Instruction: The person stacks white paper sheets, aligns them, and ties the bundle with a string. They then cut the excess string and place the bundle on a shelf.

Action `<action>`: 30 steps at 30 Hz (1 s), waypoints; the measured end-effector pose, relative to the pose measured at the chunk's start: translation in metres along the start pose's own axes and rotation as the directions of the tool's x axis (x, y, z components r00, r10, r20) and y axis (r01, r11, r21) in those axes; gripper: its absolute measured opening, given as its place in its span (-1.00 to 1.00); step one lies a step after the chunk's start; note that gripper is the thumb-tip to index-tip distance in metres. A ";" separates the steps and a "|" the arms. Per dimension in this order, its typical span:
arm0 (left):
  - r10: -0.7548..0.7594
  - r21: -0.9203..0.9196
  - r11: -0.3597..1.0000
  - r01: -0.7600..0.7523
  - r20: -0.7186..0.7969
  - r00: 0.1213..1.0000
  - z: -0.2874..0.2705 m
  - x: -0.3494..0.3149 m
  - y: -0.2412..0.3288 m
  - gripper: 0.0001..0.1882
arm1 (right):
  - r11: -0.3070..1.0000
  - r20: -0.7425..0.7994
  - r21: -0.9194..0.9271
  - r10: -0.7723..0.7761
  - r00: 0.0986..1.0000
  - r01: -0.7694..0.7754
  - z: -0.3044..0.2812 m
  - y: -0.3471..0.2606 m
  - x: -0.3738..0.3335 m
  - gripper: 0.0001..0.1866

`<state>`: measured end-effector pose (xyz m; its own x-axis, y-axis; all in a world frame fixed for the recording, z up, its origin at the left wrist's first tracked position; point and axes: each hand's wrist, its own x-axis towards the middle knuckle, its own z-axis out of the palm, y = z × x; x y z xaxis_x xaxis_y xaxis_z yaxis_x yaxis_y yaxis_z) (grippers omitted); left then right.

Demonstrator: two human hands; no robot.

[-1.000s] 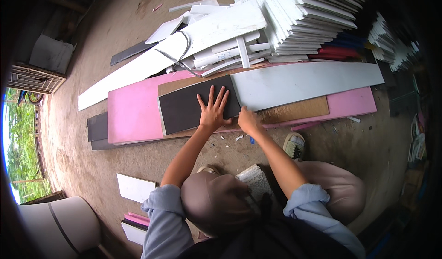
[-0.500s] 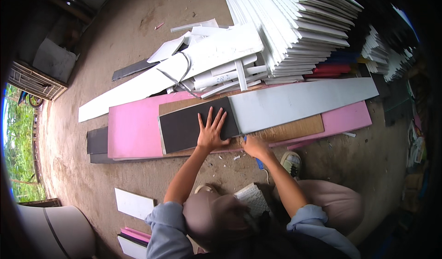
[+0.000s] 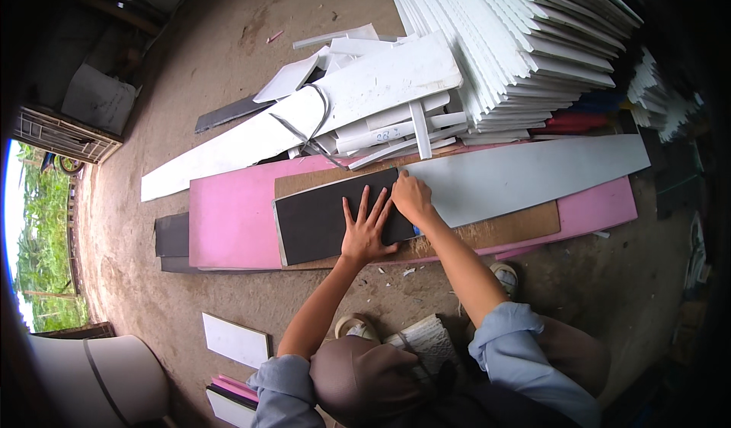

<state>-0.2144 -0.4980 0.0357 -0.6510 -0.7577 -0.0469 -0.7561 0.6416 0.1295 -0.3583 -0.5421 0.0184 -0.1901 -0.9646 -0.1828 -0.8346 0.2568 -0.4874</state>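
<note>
My left hand (image 3: 367, 228) lies flat with fingers spread on a black rectangular sheet (image 3: 320, 213), pressing near its right end. At the far right corner of that sheet, my right hand (image 3: 411, 197) is closed around what looks like a blue cutter (image 3: 416, 231); only a bit of its blue handle shows below the wrist, and the blade is hidden. A long, tapered pale grey board (image 3: 525, 170) extends rightward from the black sheet's right edge. Both rest on a brown board (image 3: 502, 221), with a pink sheet (image 3: 228, 222) underneath.
White offcuts and a long white strip (image 3: 365, 85) lie beyond the sheets. A tall stack of white boards (image 3: 518, 55) stands at the far right. Small white and pink pieces (image 3: 236, 340) lie on the floor at lower left, near a white roll (image 3: 106, 375).
My right hand has moved away from me along the black sheet's right edge, from the near corner to the far one. My left hand stays flat on the sheet. The view has shifted slightly.
</note>
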 end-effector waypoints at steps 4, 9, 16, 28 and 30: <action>-0.003 0.010 1.000 0.003 0.001 1.000 -0.001 0.000 0.001 0.09 | 0.997 0.133 0.011 0.070 0.989 -0.072 -0.011 -0.006 0.006 -0.74; -0.011 0.007 1.000 0.011 -0.003 1.000 -0.001 0.001 0.004 0.09 | 0.997 0.187 0.038 0.064 0.980 -0.072 -0.015 0.000 -0.018 -0.69; -0.032 0.054 0.998 0.034 -0.026 0.999 0.002 -0.005 0.008 0.13 | 0.989 0.274 0.007 0.138 0.952 -0.146 -0.005 0.025 -0.105 -0.70; 0.002 0.123 0.992 0.006 -0.065 0.998 0.011 0.005 0.020 0.13 | 0.996 0.311 -0.050 0.080 0.947 -0.068 -0.007 0.072 -0.149 -0.63; -0.041 0.115 0.992 0.045 -0.033 0.999 0.007 -0.007 0.004 0.13 | 0.984 0.430 0.081 0.107 0.896 -0.156 -0.036 0.051 -0.140 -0.64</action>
<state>-0.2133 -0.4890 0.0292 -0.6168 -0.7869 -0.0191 -0.7871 0.6167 0.0124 -0.3931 -0.3966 0.0501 -0.0373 -0.8116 -0.5831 -0.7497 0.4085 -0.5206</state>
